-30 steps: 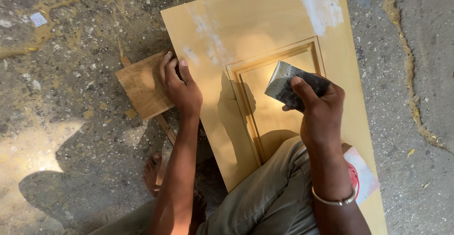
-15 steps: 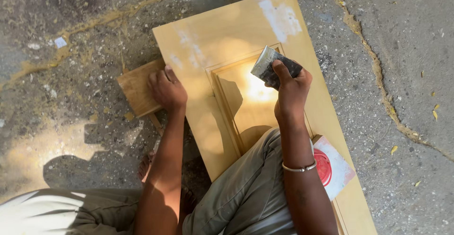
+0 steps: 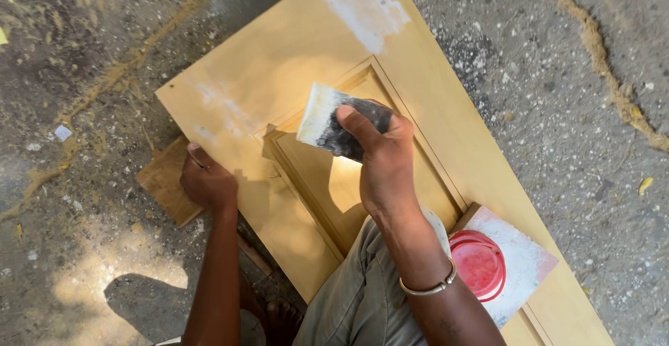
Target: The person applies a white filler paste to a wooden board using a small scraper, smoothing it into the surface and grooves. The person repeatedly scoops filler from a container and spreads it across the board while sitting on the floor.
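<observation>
A long yellow-tan wooden door panel [image 3: 279, 60] lies flat on the ground, with a recessed framed panel in its middle and pale filler patches near its top. My right hand [image 3: 383, 165] holds a flat dark scraper blade [image 3: 327, 119] smeared with pale filler, just above the upper corner of the recess. A metal bangle circles that wrist. My left hand [image 3: 208, 182] presses on the door's left edge, over a small wooden block [image 3: 164, 182] under it. My knee rests on the door.
A red round lid [image 3: 481, 262] sits on a small filler-smeared board [image 3: 526, 262] on the door's lower right. Rough grey concrete with sawdust streaks surrounds the door. My bare foot [image 3: 282, 314] shows below the door edge.
The view has shifted, so the door sits more to the centre and appears larger. My right hand with the scraper has moved left toward the recess corner. My left hand stays on the door's edge.
</observation>
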